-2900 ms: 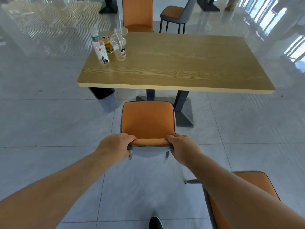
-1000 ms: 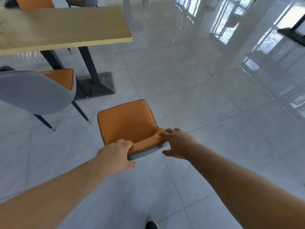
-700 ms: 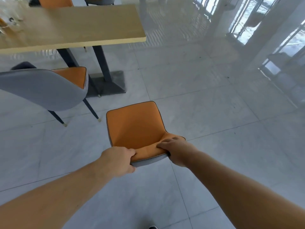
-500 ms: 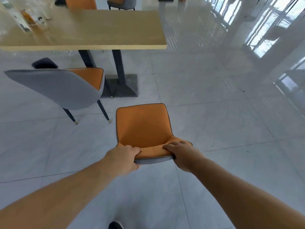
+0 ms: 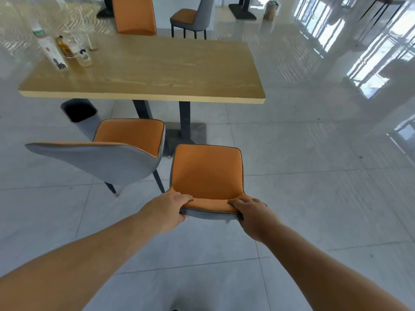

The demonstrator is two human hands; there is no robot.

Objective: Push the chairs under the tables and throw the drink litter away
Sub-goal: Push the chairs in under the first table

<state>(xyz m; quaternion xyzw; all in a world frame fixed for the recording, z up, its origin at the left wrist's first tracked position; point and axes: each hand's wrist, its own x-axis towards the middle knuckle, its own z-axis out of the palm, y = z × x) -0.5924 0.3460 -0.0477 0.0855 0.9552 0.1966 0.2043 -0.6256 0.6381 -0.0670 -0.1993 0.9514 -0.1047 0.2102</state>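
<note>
Head view: both hands grip the top of an orange chair's (image 5: 207,173) backrest, left hand (image 5: 166,212) and right hand (image 5: 253,213) curled over its edge, short of the tabletop (image 5: 157,70). Just left, a second chair (image 5: 107,151) stands partly under it, beside an open dark bin (image 5: 78,113) whose inside shows only black. At the far left corner stand a bottle (image 5: 50,51), a can (image 5: 64,47) and clear cups (image 5: 84,55), contents blurred. Compared with half a second ago, the table sits more central and the held chair squarer to it.
</note>
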